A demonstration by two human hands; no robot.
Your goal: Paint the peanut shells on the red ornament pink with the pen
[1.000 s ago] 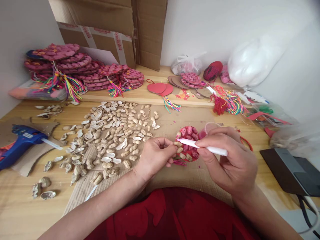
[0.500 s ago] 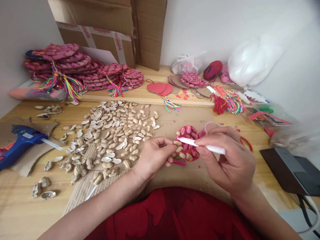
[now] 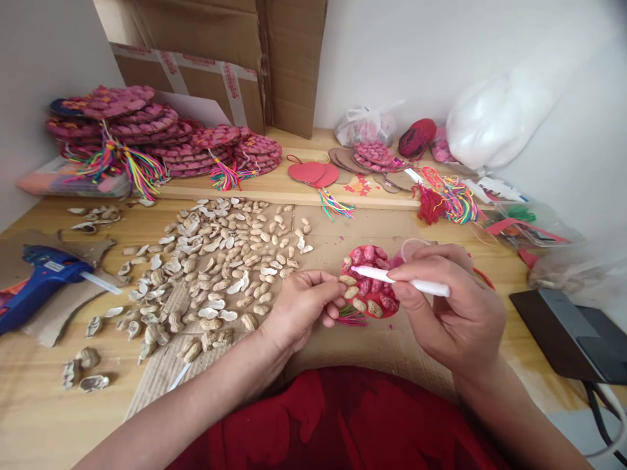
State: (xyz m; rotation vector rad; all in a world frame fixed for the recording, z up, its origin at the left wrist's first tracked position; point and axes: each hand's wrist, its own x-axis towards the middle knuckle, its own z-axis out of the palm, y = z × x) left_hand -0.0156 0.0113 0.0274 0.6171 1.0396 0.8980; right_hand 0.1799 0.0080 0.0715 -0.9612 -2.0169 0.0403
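Note:
My right hand (image 3: 453, 313) grips a white marker (image 3: 427, 286) with a pink tip. The tip is at the upper left of a small red disc (image 3: 390, 314) covered with peanut shells. Most of these shells are dyed dark pink; several along the left and lower edge, such as one plain peanut shell (image 3: 375, 309), are still tan. My left hand (image 3: 304, 305) pinches the disc's left edge between thumb and fingers. A pink tassel (image 3: 351, 316) sticks out below the disc, partly behind my left fingers. Whether the tip touches a shell, I cannot tell.
Loose peanut shells (image 3: 230, 261) spread left of my hands. A blue glue gun (image 3: 44, 281) lies at the far left. Finished pink discs (image 3: 122, 127) are stacked on the back ledge, near red discs (image 3: 313, 172) and colourful tassels (image 3: 460, 199). A black device (image 3: 571, 333) stands at right.
The marker and my right hand have shifted slightly right. The tip has come away from the upper-left shell, and the disc shows a little more on its right and lower side.

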